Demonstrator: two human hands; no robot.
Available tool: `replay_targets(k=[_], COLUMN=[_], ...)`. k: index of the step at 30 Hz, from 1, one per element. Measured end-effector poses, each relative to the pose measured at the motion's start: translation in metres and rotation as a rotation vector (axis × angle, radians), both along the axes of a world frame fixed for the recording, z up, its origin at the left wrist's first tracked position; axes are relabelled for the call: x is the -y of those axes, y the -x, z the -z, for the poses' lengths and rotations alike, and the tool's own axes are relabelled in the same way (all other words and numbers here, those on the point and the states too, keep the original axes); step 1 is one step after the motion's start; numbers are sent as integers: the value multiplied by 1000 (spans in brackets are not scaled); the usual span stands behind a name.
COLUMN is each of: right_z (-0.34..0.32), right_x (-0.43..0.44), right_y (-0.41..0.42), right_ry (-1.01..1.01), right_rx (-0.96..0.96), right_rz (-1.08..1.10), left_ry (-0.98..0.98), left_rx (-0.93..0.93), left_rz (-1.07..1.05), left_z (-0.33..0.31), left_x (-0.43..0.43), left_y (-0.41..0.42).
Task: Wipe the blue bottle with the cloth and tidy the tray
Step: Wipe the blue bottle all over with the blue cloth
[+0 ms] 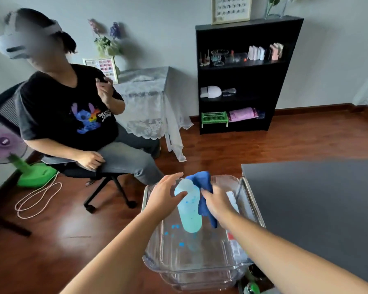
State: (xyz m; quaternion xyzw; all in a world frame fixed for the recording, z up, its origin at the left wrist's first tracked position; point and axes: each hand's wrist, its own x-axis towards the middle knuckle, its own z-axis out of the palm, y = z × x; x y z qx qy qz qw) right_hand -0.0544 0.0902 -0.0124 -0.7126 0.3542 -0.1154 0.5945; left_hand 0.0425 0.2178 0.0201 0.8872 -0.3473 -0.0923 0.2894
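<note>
A pale blue bottle (189,211) with a white cap and darker blue flecks stands upright inside a clear plastic tray (157,259). My left hand (165,195) is spread open at the bottle's left side, thumb touching near its shoulder, fingers not closed around it. My right hand (216,201) grips a dark blue cloth (202,181) pressed against the bottle's right side; the cloth bunches above the cap and hangs down past my wrist. Small blue marks dot the tray's floor below the bottle.
The tray sits on a metal-railed cart (252,200) beside a dark table (317,198) on the right. White cards lie at the tray's right. A seated person (72,115) on a wheeled chair is at left, with a fan (9,149) and a cord on the wood floor.
</note>
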Motion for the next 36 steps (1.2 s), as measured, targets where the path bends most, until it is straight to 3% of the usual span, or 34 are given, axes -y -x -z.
replay_targets(k=[6, 10, 19, 21, 23, 26, 32, 36], right_z=[35, 23, 58, 54, 43, 32, 41, 42], right_x=[-23, 5, -40, -25, -7, -2, -36, -14], right_y=[9, -16, 28, 8, -14, -25, 14, 2], right_ry=[169, -40, 326, 272, 65, -177, -35, 80], right_rx=[71, 37, 199, 126, 32, 90, 144, 117], right_rz=[-75, -205, -172, -138, -148, -169, -282, -203], left_ry=[13, -8, -6, -15, -14, -22, -10, 3], left_rx=[-56, -56, -44, -46, -47, -40, -25, -42], left_rz=[104, 100, 119, 126, 127, 107, 100, 85], left_z=[12, 13, 15, 14, 15, 14, 14, 12], left_x=[8, 11, 13, 14, 12, 10, 11, 12], left_y=[-13, -19, -24, -23, -22, -22, -22, -22])
